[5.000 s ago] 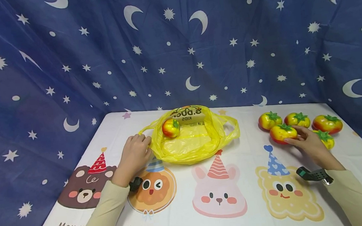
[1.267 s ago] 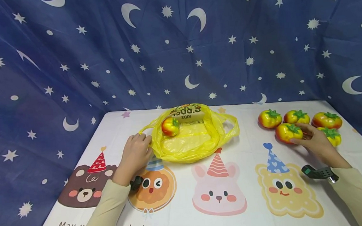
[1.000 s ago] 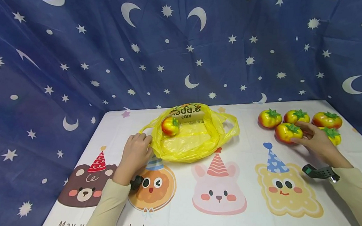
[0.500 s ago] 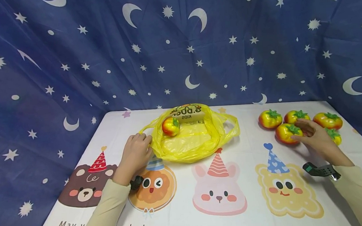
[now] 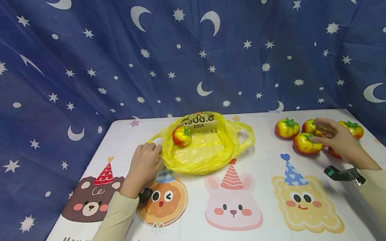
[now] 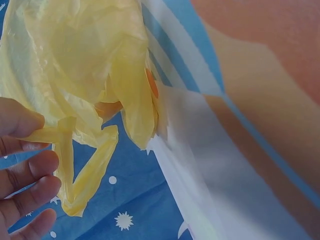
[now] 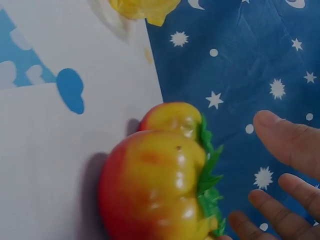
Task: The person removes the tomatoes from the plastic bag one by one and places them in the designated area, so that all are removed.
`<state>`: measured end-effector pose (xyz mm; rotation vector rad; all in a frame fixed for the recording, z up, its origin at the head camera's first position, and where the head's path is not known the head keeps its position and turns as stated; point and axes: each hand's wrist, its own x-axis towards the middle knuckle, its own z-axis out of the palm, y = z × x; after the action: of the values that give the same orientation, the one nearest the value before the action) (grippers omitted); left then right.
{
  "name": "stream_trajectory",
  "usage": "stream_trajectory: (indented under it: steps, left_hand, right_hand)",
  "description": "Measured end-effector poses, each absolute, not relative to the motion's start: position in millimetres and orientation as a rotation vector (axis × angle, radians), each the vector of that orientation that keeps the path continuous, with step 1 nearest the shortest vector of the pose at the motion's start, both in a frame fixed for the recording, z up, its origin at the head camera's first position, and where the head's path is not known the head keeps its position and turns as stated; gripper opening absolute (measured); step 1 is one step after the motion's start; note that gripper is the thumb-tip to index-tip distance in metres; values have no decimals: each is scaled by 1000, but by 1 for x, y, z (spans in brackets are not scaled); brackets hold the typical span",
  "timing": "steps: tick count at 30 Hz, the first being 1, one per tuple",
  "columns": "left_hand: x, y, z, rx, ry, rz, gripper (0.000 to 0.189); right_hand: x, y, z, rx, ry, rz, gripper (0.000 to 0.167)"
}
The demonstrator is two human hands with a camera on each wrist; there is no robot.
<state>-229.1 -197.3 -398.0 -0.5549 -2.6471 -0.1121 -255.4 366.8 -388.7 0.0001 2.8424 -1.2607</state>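
A yellow plastic bag (image 5: pixel 200 167) lies with its mouth open towards me, and one toy tomato (image 5: pixel 182 136) sits inside at its left. My left hand (image 5: pixel 144 162) pinches the bag's left handle (image 6: pixel 64 160) between thumb and index finger, the other fingers loose. On the right, my right hand (image 5: pixel 339 139) hovers over a cluster of red-and-yellow toy tomatoes with green leafy tops. Its thumb is nearest the front tomato (image 5: pixel 306 144); in the right wrist view the fingers are spread, apart from that tomato (image 7: pixel 155 185). The hand partly hides the tomatoes behind and below it.
Other toy tomatoes stand close by: one at back left (image 5: pixel 287 128), one at far right (image 5: pixel 353 129). The white tablecloth (image 5: pixel 263 145) has printed cartoon figures. A blue curtain with moons and stars (image 5: pixel 188 60) hangs behind the table.
Five seconds ago my right hand gripped the front tomato, slightly further left. It has let go and lifted a little up and right. My left hand and the bag have stayed put.
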Motion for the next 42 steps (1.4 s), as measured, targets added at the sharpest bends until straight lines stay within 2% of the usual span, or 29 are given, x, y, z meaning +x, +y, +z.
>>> stream_trajectory:
  steps: [21, 36, 42]
  left_hand:
    - [-230, -197, -399, -577, -2616, -99, 11]
    - [-231, -197, -402, -581, -2606, -82, 12]
    - [-232, -197, -402, -589, -2597, -82, 11]
  right_hand:
    - [-264, 337, -359, -341, 2743, -1386, 72]
    - [-279, 285, -342, -575, 2594, -1278, 54]
    - [-288, 260, -336, -628, 2564, -1210, 55]
